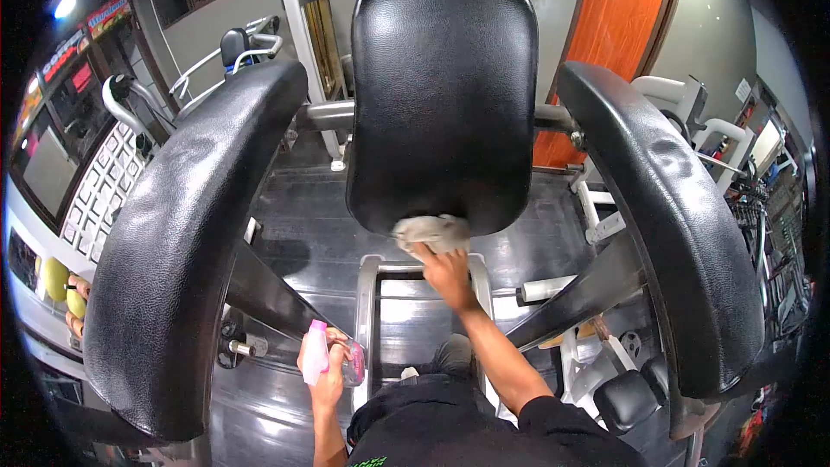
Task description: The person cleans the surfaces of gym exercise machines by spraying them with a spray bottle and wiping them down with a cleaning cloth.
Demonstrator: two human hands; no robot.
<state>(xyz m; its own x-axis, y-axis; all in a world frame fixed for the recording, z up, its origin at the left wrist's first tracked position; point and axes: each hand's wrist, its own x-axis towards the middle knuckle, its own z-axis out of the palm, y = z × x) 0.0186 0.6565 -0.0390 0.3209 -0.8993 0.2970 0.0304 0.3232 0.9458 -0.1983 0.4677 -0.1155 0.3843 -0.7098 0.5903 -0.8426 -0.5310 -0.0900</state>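
A light grey cloth is bunched under the fingers of my right hand, pressed against the lower edge of a black padded backrest. Down at the left, my left hand is wrapped round a spray bottle with a pink and whitish top; its clear body with a pink label shows beside the fingers. On either side of the backrest stand long black arm pads, the left pad and the right pad, neither touched by my hands.
A grey metal frame rises from the dark floor in front of me. Other gym machines stand around, including a white-framed one behind on the left. An orange door is at the back right, and weight equipment lies low right.
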